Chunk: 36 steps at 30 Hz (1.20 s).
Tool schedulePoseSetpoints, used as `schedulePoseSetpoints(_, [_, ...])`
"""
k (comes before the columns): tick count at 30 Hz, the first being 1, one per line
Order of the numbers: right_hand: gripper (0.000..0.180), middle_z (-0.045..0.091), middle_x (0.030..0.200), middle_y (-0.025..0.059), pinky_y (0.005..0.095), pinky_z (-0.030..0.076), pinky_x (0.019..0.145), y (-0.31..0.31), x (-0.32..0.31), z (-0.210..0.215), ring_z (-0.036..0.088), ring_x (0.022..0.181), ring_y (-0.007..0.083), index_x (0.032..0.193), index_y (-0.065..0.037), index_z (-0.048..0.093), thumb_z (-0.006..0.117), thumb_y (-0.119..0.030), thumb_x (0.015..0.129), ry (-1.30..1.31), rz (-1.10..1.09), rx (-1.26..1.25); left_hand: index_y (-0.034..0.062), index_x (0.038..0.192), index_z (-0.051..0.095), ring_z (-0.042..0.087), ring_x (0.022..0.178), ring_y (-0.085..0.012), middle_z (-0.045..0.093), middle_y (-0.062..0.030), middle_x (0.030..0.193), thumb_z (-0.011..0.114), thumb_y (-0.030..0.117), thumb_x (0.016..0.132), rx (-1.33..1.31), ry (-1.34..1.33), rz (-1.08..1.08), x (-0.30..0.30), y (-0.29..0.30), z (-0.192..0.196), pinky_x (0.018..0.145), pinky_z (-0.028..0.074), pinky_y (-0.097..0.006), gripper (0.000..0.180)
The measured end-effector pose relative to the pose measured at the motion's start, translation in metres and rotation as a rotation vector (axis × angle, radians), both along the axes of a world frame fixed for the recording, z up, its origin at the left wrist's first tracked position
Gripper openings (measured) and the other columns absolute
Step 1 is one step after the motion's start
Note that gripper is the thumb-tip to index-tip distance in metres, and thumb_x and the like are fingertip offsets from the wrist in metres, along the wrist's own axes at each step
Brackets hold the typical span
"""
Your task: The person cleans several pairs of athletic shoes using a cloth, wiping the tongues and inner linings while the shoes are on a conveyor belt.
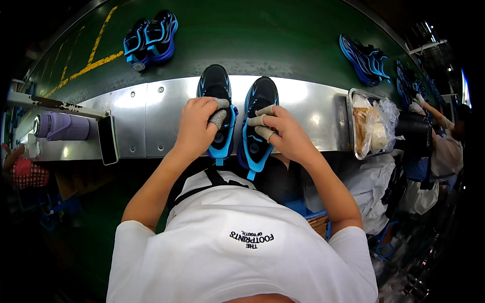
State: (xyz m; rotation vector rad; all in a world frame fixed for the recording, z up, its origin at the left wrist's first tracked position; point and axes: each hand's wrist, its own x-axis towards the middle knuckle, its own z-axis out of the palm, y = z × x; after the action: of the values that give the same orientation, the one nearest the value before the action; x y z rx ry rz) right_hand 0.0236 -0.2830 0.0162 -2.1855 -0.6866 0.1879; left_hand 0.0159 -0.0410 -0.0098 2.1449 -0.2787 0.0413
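Roughly, from left edge to right:

Far left: a hand in a red checked sleeve point(22, 171) of another person, low at the rim — what it does cannot be told.
Bottle: lilac bottle point(63, 127) lying on its side on the steel desk point(136, 121).
Phone: dark phone point(107, 139) just beside the bottle, flat, at the desk's near edge.
Belt, upper left: pair of black-and-blue shoes point(150, 39) on the green conveyor point(262, 35), well apart from the desk; yellow lines run past them.
Left hand point(196, 127): curled over the left shoe point(218, 111), gripping it at the collar; grey fingertip covers point(219, 115) press on the opening.
Left shoe: black with blue trim, on the desk, toe toward the belt, heel over the near edge.
Right shoe point(257, 121): same kind, just beside the left one, parallel to it — heel also overhangs.
Right hand point(285, 132): clasped on the right shoe's outer side, fingers in pale covers point(263, 121) laid across its top.
Tray: metal tray point(353, 126) on the desk's right end, holding pale wads and clear plastic.
Belt, upper right: blue shoe soles point(365, 59) lying on the conveyor.
Far right: a co-worker's gloved hand point(417, 103) near more shoes at the rim.
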Motion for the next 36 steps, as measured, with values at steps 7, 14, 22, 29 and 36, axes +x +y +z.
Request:
schedulePoseSetpoints(7, [0.010, 0.053, 0.110, 0.0114, 0.0386, 0.052, 0.079, 0.014, -0.013, -0.015, 0.053, 0.093, 0.0297, 0.086, -0.010, 0.070, 0.070, -0.011, 0.077, -0.337, 0.045, -0.340, 0.0028, 0.099, 0.066, 0.053, 0.103, -0.0320, 0.062, -0.0095, 0.105, 0.064, -0.001, 0.070, 0.233, -0.259, -0.065, 0.010, -0.009, -0.004, 0.089, 0.047, -0.040, 0.029])
schedulePoseSetpoints(14, [0.028, 0.053, 0.118, 0.0128, 0.0361, 0.048, 0.091, -0.002, -0.005, 0.004, 0.053, 0.106, 0.0301, 0.108, -0.009, 0.070, 0.069, -0.005, 0.080, 0.058, 0.075, 0.018, 0.0030, 0.099, 0.063, 0.052, 0.096, -0.0328, 0.056, -0.0117, 0.101, 0.070, 0.000, 0.071, 0.206, -0.253, 0.151, 0.001, -0.020, -0.009, 0.085, 0.045, -0.040, 0.029])
schedulePoseSetpoints(22, [0.034, 0.058, 0.110, 0.0090, 0.0363, 0.048, 0.094, -0.001, -0.004, 0.009, 0.058, 0.107, 0.0269, 0.114, -0.011, 0.069, 0.069, 0.000, 0.081, 0.143, 0.023, 0.113, 0.0014, 0.101, 0.063, 0.053, 0.093, -0.0327, 0.054, -0.0125, 0.097, 0.069, -0.001, 0.069, 0.119, -0.202, 0.084, 0.005, -0.016, -0.009, 0.082, 0.046, -0.041, 0.032])
schedulePoseSetpoints(29, [0.028, 0.060, 0.095, 0.0072, 0.0374, 0.049, 0.087, 0.008, -0.006, 0.003, 0.060, 0.096, 0.0278, 0.106, -0.009, 0.071, 0.074, -0.007, 0.078, -0.014, -0.106, -0.187, 0.0026, 0.106, 0.063, 0.053, 0.090, -0.0314, 0.055, -0.0119, 0.094, 0.067, 0.000, 0.073, 0.093, -0.174, -0.007, 0.009, -0.008, -0.007, 0.078, 0.045, -0.038, 0.033])
schedulePoseSetpoints(36, [0.035, 0.061, 0.099, 0.0067, 0.0362, 0.047, 0.084, 0.003, -0.003, -0.005, 0.056, 0.095, 0.0267, 0.112, -0.012, 0.071, 0.074, -0.006, 0.078, 0.051, 0.049, 0.150, 0.0039, 0.107, 0.063, 0.052, 0.083, -0.0271, 0.055, -0.0092, 0.095, 0.067, 0.001, 0.076, 0.055, -0.082, 0.010, 0.007, -0.007, 0.000, 0.073, 0.045, -0.035, 0.032])
